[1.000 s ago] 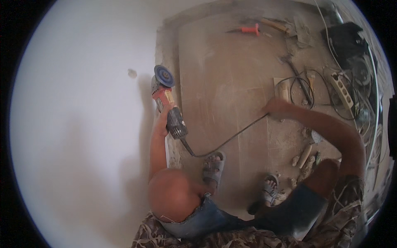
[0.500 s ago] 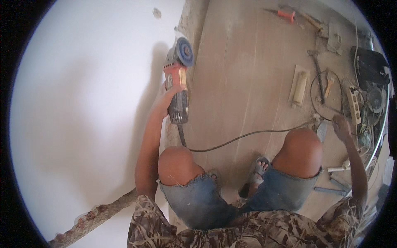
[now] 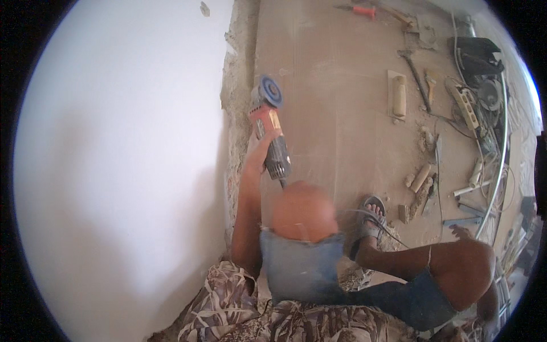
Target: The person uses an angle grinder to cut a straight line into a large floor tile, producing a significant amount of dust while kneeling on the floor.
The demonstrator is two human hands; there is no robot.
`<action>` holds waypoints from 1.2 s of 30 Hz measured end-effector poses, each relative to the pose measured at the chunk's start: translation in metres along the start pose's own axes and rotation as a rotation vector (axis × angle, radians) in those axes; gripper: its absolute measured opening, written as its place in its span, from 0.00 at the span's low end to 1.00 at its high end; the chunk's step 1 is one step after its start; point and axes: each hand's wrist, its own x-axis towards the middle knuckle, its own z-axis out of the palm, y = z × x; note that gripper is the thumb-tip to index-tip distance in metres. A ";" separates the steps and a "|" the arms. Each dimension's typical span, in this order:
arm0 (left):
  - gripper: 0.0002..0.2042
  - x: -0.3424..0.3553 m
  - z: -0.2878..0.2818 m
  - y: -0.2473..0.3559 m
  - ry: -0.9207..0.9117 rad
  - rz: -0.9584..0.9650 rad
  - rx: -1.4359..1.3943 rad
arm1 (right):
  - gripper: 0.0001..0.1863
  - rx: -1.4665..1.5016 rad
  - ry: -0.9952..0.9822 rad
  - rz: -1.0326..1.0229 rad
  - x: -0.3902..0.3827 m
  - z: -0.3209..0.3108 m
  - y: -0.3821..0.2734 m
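Note:
My left hand [image 3: 263, 149] is wrapped around the black body of an angle grinder [image 3: 273, 128]. The grinder has a red gear section and a blue disc [image 3: 270, 92], and it is held upright beside the wall's rough lower edge. Its black cable [image 3: 387, 228] passes behind my left knee and reappears by my sandalled foot [image 3: 373, 219]. My right hand [image 3: 461, 232] shows only in part beyond my right knee, its fingers apart near grey-blue strips [image 3: 462, 221] on the floor. No object shows in it.
A white wall [image 3: 125, 142] rises at the left. Along the right lie a trowel float [image 3: 399, 97], a hammer [image 3: 417, 80], a brush [image 3: 431, 85], a power strip [image 3: 468, 108], a black bag [image 3: 477, 57] and rubble [image 3: 421, 191]. A red-handled tool [image 3: 363, 11] lies far off.
The grinder has shifted right and slightly down in the picture, still in my left hand. My right hand has moved back toward me, beyond my right knee. My legs and view have turned.

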 end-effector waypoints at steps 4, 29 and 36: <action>0.20 -0.011 0.005 0.010 0.001 -0.056 -0.013 | 0.35 0.092 0.183 -0.034 -0.054 -0.067 -0.070; 0.19 -0.023 -0.001 0.034 -0.078 -0.048 0.113 | 0.22 -0.084 0.329 -0.690 0.149 -0.157 -0.341; 0.17 -0.032 0.034 0.043 -0.114 0.162 0.093 | 0.31 -0.382 0.686 -0.781 0.157 -0.080 -0.293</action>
